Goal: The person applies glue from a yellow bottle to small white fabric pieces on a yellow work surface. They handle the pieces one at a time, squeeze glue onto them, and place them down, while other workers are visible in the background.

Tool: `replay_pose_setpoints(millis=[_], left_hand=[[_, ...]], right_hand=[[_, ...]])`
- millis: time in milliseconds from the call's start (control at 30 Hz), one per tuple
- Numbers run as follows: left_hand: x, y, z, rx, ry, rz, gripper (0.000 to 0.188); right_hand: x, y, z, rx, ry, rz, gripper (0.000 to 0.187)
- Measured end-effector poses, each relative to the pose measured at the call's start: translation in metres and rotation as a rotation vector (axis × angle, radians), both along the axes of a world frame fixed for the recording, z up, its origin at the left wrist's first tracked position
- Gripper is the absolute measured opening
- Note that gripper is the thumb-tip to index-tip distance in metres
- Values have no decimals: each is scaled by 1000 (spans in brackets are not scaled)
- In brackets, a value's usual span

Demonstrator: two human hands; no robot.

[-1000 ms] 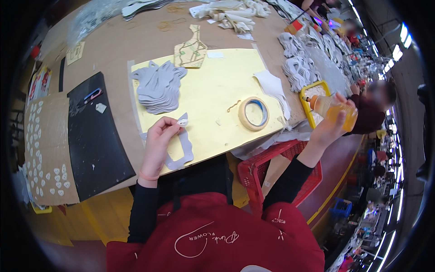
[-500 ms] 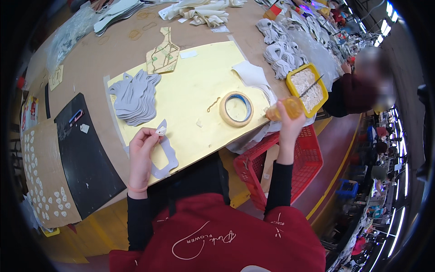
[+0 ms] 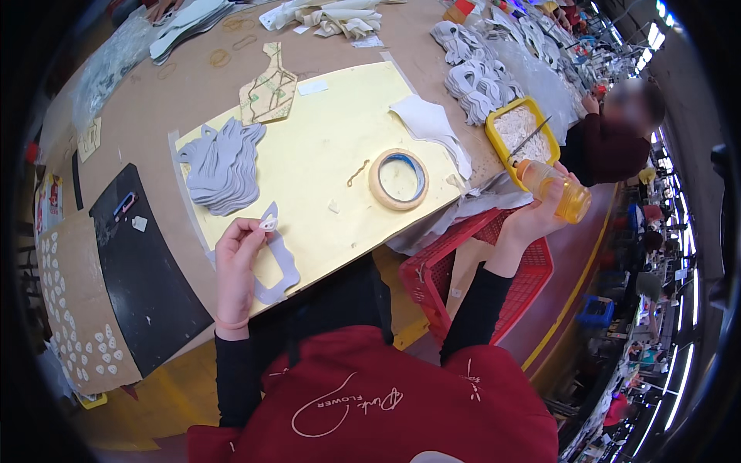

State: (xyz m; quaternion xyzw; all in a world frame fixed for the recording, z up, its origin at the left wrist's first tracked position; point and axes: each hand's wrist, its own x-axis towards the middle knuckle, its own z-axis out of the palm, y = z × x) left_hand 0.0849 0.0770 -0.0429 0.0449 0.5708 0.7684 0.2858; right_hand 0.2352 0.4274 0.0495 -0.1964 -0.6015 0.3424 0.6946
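Observation:
My left hand (image 3: pixel 238 258) pinches a grey cut-out piece (image 3: pixel 287 266) together with a small white piece (image 3: pixel 268 224) at its upper end, over the yellow sheet's near edge. In my right hand (image 3: pixel 540 212) is an amber squeeze bottle (image 3: pixel 570 199), tilted with its orange nozzle toward the yellow tray (image 3: pixel 552 139). That tray holds many small pale pieces and a thin metal tool (image 3: pixel 531 139). A stack of grey cut-outs (image 3: pixel 224 174) lies on the yellow sheet (image 3: pixel 324 166), beyond my left hand. The tape roll (image 3: pixel 377 185) lies right of the sheet's middle.
A red plastic basket (image 3: pixel 432 270) stands below the table's right edge. On the left, a black board (image 3: pixel 147 278) carries a cutter (image 3: pixel 125 204), beside a brown board (image 3: pixel 81 309) dotted with small white pieces. A co-worker (image 3: pixel 617 143) is at the right. Grey bundles (image 3: pixel 475 81) lie at the far right.
My right hand has moved right and outward with the amber bottle, off the sheet's edge toward the yellow tray. My left hand keeps its pinch on the grey piece, nearly unmoved.

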Motion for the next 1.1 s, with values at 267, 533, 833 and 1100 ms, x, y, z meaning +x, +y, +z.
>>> replay_pose_setpoints(millis=[267,533,833,1100], left_hand=[[2,3,-6,16,13,25,5],[3,-2,-4,-2,2,16,8],[-2,4,8,-51,84,9,3],[6,9,54,-56,159,-18,4]], right_hand=[[2,1,-18,-75,-414,102,32],[3,-4,-42,-136,-403,-15,25],[-5,-3,-29,-330,-437,130,28],[-17,-39,30,-449,-191,604,57]])
